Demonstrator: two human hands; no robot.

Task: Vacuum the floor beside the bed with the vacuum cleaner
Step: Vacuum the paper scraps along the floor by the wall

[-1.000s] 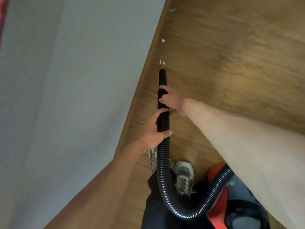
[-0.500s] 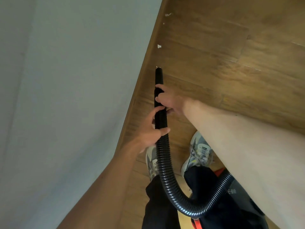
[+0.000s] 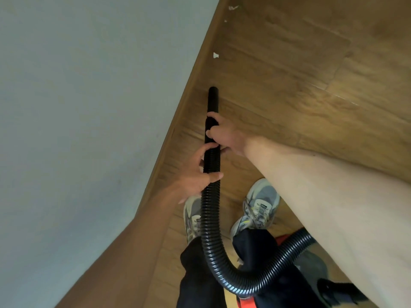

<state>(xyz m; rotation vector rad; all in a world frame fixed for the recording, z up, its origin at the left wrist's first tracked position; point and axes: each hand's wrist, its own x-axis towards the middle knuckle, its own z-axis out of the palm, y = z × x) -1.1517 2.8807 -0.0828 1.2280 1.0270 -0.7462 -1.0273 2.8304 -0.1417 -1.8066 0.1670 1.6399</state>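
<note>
Vacuum hose (image 3: 209,218) runs just beside the bed (image 3: 89,107), left hand (image 3: 196,175) and right hand (image 3: 224,134) both wrapped round it, nozzle (image 3: 213,98) pointing along the bed.

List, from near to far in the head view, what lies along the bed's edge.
Vacuum cleaner → right shoe → left hand gripping the hose → right hand gripping the nozzle → white scrap → farther scraps.
</note>
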